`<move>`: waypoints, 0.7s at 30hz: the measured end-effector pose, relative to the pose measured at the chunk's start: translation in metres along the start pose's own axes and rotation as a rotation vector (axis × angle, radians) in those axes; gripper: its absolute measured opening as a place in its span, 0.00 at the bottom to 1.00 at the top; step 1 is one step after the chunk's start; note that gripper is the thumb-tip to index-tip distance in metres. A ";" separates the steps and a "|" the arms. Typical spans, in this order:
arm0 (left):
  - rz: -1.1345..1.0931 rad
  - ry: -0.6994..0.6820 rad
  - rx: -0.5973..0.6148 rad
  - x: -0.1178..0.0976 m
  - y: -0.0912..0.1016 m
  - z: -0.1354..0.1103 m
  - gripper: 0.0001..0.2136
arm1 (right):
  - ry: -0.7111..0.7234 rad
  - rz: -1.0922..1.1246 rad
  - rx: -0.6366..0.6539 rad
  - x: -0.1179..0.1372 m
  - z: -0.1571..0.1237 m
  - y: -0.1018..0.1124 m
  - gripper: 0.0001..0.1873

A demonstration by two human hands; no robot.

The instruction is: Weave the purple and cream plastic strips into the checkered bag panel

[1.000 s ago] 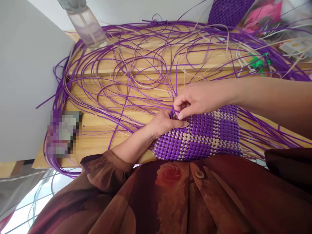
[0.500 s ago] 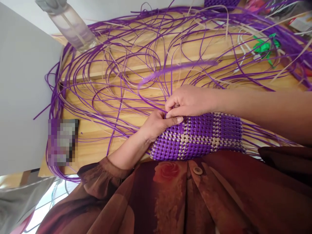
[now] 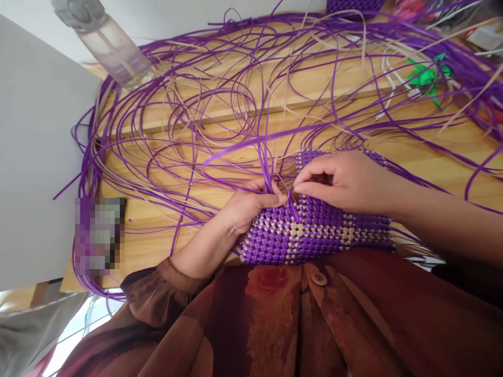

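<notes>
A woven piece (image 3: 322, 230) of purple and beige plastic strips lies at the table's front edge against my body. At its upper left edge my left hand (image 3: 251, 207) is closed, thumb along the weave, gripping the edge and loose purple strips (image 3: 268, 175) that rise from it. Just to the right, my right hand (image 3: 334, 180) pinches a purple strip (image 3: 290, 201) between thumb and forefinger, over the weave. Behind the right hand, the far side of the woven piece shows in part.
Long purple and beige strips (image 3: 220, 99) sprawl in loops over the wooden table (image 3: 157, 180). A clear bottle with a grey cap (image 3: 113, 50) stands at the back left. A blurred-out flat object (image 3: 104, 235) lies at the left. A green crumpled thing (image 3: 424, 76) and a white cable (image 3: 389, 99) are at the right.
My right hand has moved right and slightly down, away from my left thumb, and a standing bunch of strips now shows at my left hand. The loose purple strip behind has swung.
</notes>
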State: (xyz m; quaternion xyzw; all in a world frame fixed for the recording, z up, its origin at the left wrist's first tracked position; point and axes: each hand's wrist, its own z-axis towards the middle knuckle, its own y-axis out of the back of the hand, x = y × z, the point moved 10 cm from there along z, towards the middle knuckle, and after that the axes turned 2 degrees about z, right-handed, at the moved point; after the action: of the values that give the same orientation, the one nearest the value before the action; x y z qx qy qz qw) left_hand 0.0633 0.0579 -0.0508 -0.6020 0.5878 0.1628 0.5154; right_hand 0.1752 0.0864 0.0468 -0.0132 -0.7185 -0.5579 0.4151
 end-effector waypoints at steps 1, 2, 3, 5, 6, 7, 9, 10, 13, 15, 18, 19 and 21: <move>0.010 -0.006 0.012 -0.001 -0.001 -0.001 0.08 | -0.027 0.037 -0.006 -0.004 -0.001 -0.002 0.12; 0.024 -0.019 0.025 -0.003 -0.002 -0.001 0.08 | -0.048 0.071 -0.018 -0.007 -0.001 -0.004 0.12; 0.039 -0.037 0.040 -0.005 -0.004 -0.002 0.08 | -0.062 0.100 -0.028 -0.008 -0.001 -0.005 0.12; 0.059 -0.073 0.070 -0.009 -0.006 -0.003 0.08 | -0.049 0.148 -0.025 -0.003 0.001 -0.007 0.12; 0.059 -0.082 0.082 -0.010 -0.007 -0.003 0.09 | -0.020 0.164 -0.015 0.002 0.002 -0.008 0.12; 0.053 -0.084 0.087 -0.010 -0.007 -0.003 0.09 | 0.015 0.177 -0.001 0.008 0.003 -0.009 0.12; 0.039 -0.064 0.079 -0.008 -0.005 -0.002 0.10 | 0.052 0.190 0.035 0.015 0.003 -0.012 0.12; 0.037 -0.051 0.068 -0.006 -0.003 -0.001 0.11 | 0.049 0.180 0.059 0.016 0.003 -0.014 0.11; 0.055 -0.026 0.061 -0.004 -0.002 -0.001 0.11 | 0.008 0.109 0.109 0.011 0.004 -0.019 0.09; 0.068 -0.033 0.059 -0.006 -0.004 -0.002 0.11 | 0.001 0.054 0.126 0.009 0.005 -0.021 0.09; 0.078 -0.051 0.033 -0.009 -0.006 -0.004 0.11 | 0.005 0.043 0.163 0.006 0.005 -0.026 0.10; 0.091 -0.061 0.022 -0.009 -0.007 -0.005 0.12 | 0.004 0.052 0.174 0.005 0.005 -0.027 0.11; 0.133 -0.091 -0.010 -0.010 -0.005 -0.005 0.13 | -0.003 0.063 0.174 0.002 0.005 -0.028 0.11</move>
State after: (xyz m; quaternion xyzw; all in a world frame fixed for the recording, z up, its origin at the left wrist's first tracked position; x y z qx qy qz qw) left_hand 0.0630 0.0581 -0.0384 -0.5559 0.6018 0.2269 0.5267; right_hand 0.1575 0.0794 0.0257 -0.0005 -0.7640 -0.4803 0.4308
